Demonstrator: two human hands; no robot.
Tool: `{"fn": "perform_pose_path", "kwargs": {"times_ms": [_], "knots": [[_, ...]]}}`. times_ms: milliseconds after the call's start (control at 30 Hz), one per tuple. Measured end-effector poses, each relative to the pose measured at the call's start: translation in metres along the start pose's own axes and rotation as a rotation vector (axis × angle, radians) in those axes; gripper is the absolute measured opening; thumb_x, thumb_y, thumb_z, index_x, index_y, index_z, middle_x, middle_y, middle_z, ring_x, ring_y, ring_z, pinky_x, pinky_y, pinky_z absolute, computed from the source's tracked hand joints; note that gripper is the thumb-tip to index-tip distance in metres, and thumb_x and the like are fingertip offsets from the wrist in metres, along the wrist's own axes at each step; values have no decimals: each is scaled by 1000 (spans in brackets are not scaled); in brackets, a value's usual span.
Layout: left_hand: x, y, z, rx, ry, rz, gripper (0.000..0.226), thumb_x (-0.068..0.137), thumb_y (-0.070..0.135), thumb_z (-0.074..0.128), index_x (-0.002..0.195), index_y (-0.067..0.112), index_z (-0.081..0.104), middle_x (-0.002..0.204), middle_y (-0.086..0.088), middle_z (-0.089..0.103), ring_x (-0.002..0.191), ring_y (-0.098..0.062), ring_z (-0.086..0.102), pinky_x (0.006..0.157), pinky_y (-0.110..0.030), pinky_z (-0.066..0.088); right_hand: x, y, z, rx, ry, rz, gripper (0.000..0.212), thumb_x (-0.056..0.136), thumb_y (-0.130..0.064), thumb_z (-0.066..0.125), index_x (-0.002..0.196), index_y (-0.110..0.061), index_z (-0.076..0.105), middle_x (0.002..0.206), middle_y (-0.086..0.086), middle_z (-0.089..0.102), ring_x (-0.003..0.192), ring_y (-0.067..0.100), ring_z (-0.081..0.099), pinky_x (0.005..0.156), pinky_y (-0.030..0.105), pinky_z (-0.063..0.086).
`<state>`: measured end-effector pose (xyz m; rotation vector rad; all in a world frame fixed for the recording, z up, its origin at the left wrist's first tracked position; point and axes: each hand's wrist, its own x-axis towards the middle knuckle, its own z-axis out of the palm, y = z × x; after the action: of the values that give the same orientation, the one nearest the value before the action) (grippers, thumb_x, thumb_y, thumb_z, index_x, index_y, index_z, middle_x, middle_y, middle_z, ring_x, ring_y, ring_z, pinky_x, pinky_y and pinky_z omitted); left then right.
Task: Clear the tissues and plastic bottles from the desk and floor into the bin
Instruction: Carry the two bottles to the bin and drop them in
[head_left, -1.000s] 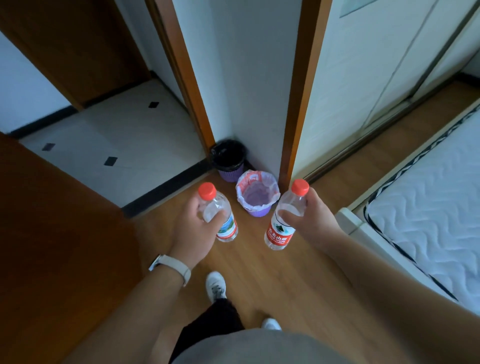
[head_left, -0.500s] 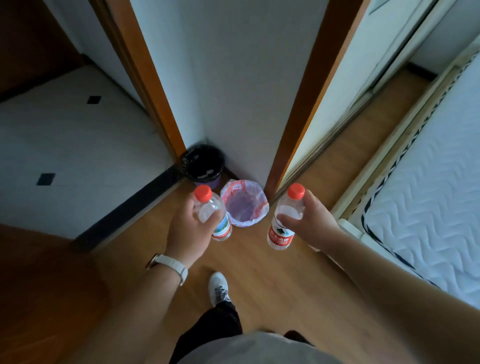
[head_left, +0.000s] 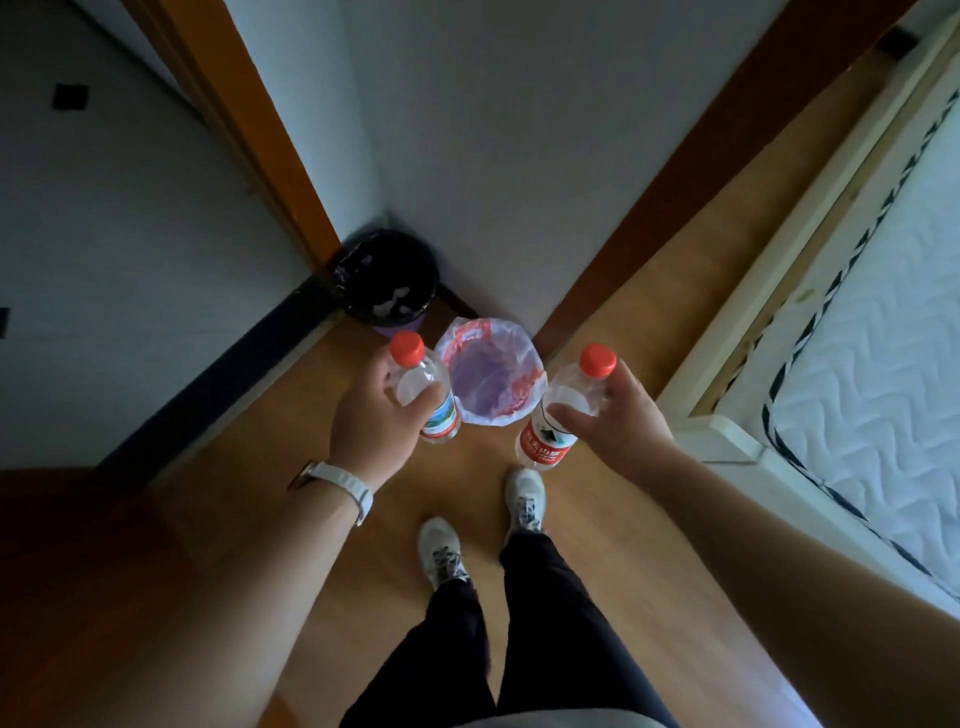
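at frame centre, the left hand (head_left: 374, 415) and right hand (head_left: 623, 421) each grasp a red-capped bottle (head_left: 426, 389), second bottle (head_left: 561, 415), flanking the white-lined bin (head_left: 491, 379), apparently ready to drop them in.

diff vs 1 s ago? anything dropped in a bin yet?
Nothing dropped. The person stepped up to the white-lined bin, and both feet now show. Unchanged: left hand grips the green-label bottle, right hand the red-label bottle, either side of that bin; black-lined bin sits behind.
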<state>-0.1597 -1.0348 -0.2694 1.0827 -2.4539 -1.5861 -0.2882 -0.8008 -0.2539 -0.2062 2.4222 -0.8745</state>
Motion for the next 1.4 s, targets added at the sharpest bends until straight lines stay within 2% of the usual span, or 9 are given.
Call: {"fn": "perform_pose_path", "kwargs": {"times_ms": [167,333,500,633,767,933,1067,1167,1400], "knots": [[52,-31,45,42,-13,-74,36,81,42,74,110,38,54,105,16,66,99,-4,63,84,-29,53,69,32,38,85,-6,72,57,71,-46,79,118,-37,48,111,-13,61,98,9,61,75,27,48],[114,-70,99,75,-25,-141,30,82,38,73,104,33,54,95,21,62,87,13,56,68,-7,40,147,78,80,79,6,87,55,72,-47,77,117,-34,49,111,-12,59,98,10,59,76,27,48],[182,-134,166,129,-16,-178,37,82,42,74,111,30,54,105,13,65,98,-6,61,77,-23,43,228,139,128,8,-26,79,62,74,-45,76,125,-28,47,113,-10,54,97,10,55,68,20,39],[225,-183,225,185,-67,-161,40,81,42,74,114,27,54,103,11,62,96,-9,59,70,-15,40,286,187,171,10,-82,90,65,74,-46,76,128,-28,45,117,-8,55,100,12,56,75,26,42],[256,-228,273,223,-106,-120,34,81,41,74,106,34,52,98,13,61,95,-12,60,81,-25,47,328,223,213,-12,-150,96,70,74,-46,76,133,-29,41,121,-5,57,103,13,56,78,28,43],[278,-271,311,332,-128,-145,29,82,42,72,99,27,53,81,14,52,82,-14,56,72,-22,37,365,257,252,-120,-163,136,75,72,-51,76,133,-25,42,123,-2,57,106,16,56,80,29,41],[290,-288,325,389,-152,-176,37,88,38,65,117,18,55,108,2,64,101,-21,62,76,-23,37,384,269,267,-197,-172,138,73,74,-53,72,133,-23,41,123,-1,57,111,22,56,90,38,47],[291,-287,317,445,-135,-80,54,91,34,60,141,19,46,139,-1,55,124,-23,54,95,-33,45,383,266,265,-234,-188,107,66,82,-50,63,138,-25,37,130,2,54,110,24,58,91,41,49],[277,-248,265,559,-163,209,47,89,27,61,133,13,53,130,-6,59,115,-28,57,88,-40,52,354,221,217,-395,-192,-65,53,88,-47,57,135,-27,42,132,6,53,109,31,57,87,43,50]]}}
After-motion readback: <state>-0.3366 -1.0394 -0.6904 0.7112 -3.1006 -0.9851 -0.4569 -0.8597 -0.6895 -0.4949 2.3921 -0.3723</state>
